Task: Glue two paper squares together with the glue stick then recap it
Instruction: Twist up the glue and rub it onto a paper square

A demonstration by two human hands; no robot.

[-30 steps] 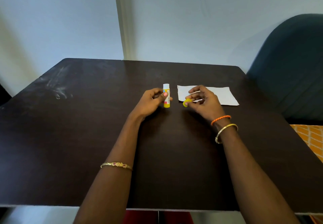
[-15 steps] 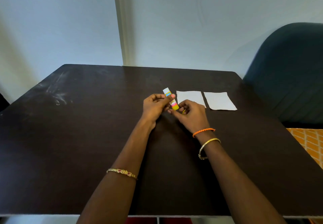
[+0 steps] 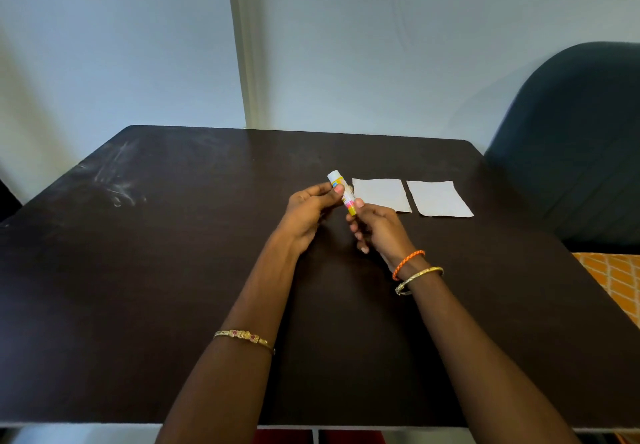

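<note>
White glue stick [image 3: 342, 192] is tilted above the dark table [image 3: 138, 287], our left hand [image 3: 308, 211] pinching its upper body and our right hand [image 3: 375, 227] pinching the yellow base, with both paper squares [image 3: 381, 194] [image 3: 440, 198] at three o'clock, so overtwisting could smear glue.

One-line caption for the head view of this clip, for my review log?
Both hands, left hand and right hand, hold a tilted glue stick above a dark table, two paper squares lying beside.
</note>
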